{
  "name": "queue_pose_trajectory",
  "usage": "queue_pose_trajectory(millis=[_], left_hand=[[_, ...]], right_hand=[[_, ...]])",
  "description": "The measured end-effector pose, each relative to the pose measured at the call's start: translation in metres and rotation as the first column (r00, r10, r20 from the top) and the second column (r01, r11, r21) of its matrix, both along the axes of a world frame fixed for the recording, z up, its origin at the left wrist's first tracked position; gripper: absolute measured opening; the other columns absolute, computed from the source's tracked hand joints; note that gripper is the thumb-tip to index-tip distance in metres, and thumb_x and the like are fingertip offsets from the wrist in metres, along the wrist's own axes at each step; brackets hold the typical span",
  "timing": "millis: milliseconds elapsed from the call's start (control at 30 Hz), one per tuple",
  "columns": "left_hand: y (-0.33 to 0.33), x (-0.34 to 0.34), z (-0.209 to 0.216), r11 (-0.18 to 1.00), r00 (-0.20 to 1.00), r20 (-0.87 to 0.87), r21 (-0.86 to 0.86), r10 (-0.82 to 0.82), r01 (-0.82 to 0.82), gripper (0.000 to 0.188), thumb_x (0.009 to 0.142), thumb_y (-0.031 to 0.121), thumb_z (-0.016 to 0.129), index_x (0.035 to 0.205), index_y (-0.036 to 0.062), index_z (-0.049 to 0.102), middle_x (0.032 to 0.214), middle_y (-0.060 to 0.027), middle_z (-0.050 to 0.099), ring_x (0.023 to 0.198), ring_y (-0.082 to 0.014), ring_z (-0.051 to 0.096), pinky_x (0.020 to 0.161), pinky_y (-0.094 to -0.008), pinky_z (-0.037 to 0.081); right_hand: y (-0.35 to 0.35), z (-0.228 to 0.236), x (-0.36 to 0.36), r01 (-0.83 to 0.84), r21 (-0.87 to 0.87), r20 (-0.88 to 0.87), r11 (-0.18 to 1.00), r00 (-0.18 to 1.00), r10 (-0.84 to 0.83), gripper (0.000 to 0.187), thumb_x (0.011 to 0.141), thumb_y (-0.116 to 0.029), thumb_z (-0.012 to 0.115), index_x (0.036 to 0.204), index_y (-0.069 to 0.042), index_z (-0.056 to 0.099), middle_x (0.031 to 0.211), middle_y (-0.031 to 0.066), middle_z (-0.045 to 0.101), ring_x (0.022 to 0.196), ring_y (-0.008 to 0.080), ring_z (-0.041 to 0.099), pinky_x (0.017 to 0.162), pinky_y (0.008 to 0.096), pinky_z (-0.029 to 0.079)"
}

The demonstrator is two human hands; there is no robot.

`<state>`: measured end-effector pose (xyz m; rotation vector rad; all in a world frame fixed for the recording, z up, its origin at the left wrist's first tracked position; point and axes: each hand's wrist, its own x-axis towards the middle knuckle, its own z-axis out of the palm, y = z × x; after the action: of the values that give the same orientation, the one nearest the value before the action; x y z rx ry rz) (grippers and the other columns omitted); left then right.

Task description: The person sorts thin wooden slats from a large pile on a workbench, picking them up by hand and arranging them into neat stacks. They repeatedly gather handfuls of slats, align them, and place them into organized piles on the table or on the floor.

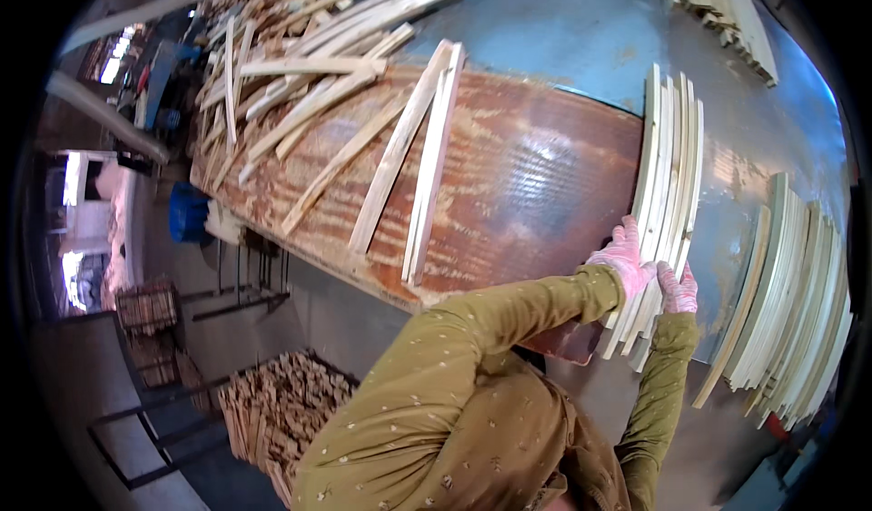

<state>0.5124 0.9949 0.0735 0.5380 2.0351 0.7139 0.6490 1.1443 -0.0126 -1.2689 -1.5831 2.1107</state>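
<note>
A row of several pale wooden strips lies on the right part of the table, side by side, with uneven near ends. My left hand, in a pink and white glove, is closed against the left side of this row. On its right side my right hand, gloved alike, grips the strips near their closer ends. The two hands almost meet over the wood, and parts of the fingers are hidden by the strips. Left of them, two separate strips lie on a worn reddish-brown board.
Loose strips are heaped at the far left. Stacked strips lie at the right edge, with another stack at the far right. Below the table stand a bundle of wood pieces, a metal frame and a blue container.
</note>
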Motion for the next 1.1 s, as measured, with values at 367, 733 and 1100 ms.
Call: queue_pose_trajectory(millis=[367,733,1100], left_hand=[[-0.178,-0.065,-0.023,0.997,0.998,0.020,-0.037,-0.065,0.065,0.076,0.089,0.046,0.053,0.146,0.0027,0.026,0.141,-0.0258,0.041,0.126,-0.0423,0.046,0.105,-0.0424,0.040],[-0.418,-0.191,-0.048,0.932,0.823,-0.516,-0.117,0.238,-0.343,0.086,0.079,0.042,0.072,0.145,0.0038,0.030,0.123,-0.0234,0.054,0.111,-0.0389,0.055,0.097,-0.0505,0.041],[-0.475,-0.220,0.009,0.316,0.198,0.953,0.266,-0.231,-0.911,0.058,0.087,0.029,0.064,0.135,0.0035,0.042,0.114,-0.0174,0.058,0.089,-0.0259,0.064,0.074,-0.0444,0.059]], right_hand=[[-0.192,0.028,-0.084,-0.648,0.574,0.760,0.501,0.649,-0.031,0.077,0.087,-0.053,0.057,0.145,-0.008,0.034,0.137,0.0276,0.043,0.122,0.0427,0.046,0.104,0.0447,0.037],[-0.278,0.074,-0.113,-0.124,0.868,0.252,0.480,0.944,-0.212,0.054,0.090,-0.023,0.065,0.137,-0.003,0.047,0.129,0.0241,0.052,0.123,0.0340,0.050,0.101,0.0400,0.042],[-0.450,0.108,-0.272,-0.327,0.315,-0.173,0.891,0.903,0.393,0.040,0.097,-0.023,0.054,0.129,0.000,0.054,0.114,0.0108,0.063,0.105,0.0187,0.060,0.092,0.0299,0.047]])
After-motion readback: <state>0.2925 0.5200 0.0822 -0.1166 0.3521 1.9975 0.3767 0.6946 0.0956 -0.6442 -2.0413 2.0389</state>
